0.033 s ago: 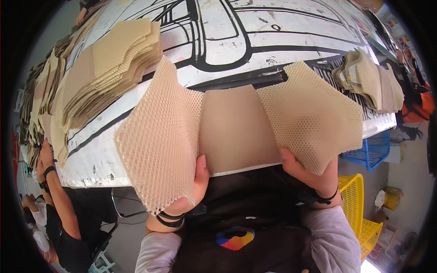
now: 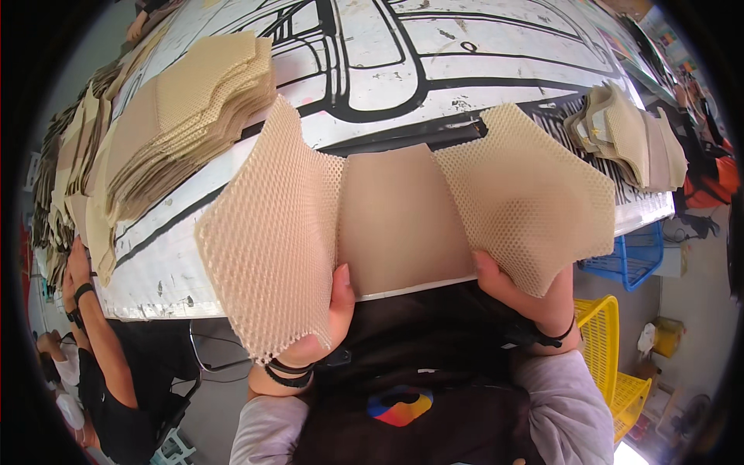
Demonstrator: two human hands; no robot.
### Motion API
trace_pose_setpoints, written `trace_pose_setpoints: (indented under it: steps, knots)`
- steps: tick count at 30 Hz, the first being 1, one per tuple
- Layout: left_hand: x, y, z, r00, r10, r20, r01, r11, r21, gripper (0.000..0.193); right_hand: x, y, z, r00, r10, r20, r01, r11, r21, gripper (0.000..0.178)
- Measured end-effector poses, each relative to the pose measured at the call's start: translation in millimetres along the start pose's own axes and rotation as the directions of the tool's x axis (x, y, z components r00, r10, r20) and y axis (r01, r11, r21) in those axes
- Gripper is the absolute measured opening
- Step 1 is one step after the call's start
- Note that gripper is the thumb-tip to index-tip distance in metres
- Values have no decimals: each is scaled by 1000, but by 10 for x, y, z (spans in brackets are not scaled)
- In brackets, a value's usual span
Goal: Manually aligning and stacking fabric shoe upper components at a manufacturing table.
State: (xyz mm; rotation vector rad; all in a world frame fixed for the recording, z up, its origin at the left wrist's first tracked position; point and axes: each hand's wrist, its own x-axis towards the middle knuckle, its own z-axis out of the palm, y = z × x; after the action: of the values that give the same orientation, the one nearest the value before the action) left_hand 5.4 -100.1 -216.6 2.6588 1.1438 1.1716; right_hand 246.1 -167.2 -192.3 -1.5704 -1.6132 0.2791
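Note:
A beige fabric piece point(image 2: 403, 217) spans both hands above the table's near edge, its plain tan middle flanked by two honeycomb-mesh wings. My left hand point(image 2: 341, 306) grips the left wing point(image 2: 267, 232) by its lower inner edge, thumb on top and the other fingers hidden beneath the mesh. On the other side, my right hand point(image 2: 515, 291) has its thumb at the lower edge where the tan panel meets the right wing point(image 2: 542, 186). The rest of its fingers are under the cloth. The right wing bulges upward in the middle.
A tall stack of similar pieces point(image 2: 186, 116) lies left on the white, black-lined table point(image 2: 457, 70); a smaller stack point(image 2: 628, 139) lies right. Blue point(image 2: 639, 260) and yellow baskets point(image 2: 601, 333) stand below the right edge. A co-worker's arm point(image 2: 108, 333) reaches the table at left.
The fabric piece and my right hand have shifted very slightly to the left. Both hands keep their hold.

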Motion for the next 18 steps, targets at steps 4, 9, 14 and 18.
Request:
trace_pose_setpoints:
  steps: [4,9,14,18]
  knots:
    - [4,-35,3,999,38,23,-37,999,-2,84,15,27,58,998,-45,-50,40,995,-96,29]
    - [28,-31,-25,995,76,60,-77,997,16,85,13,33,80,994,-94,-63,81,981,-177,27]
    - [-50,-76,-80,993,70,92,-69,997,-18,85,64,46,113,984,-176,-32,162,953,-257,32]
    - [-96,-96,-57,988,-153,-5,137,902,-409,79,67,42,91,983,-177,-43,157,945,-285,30]
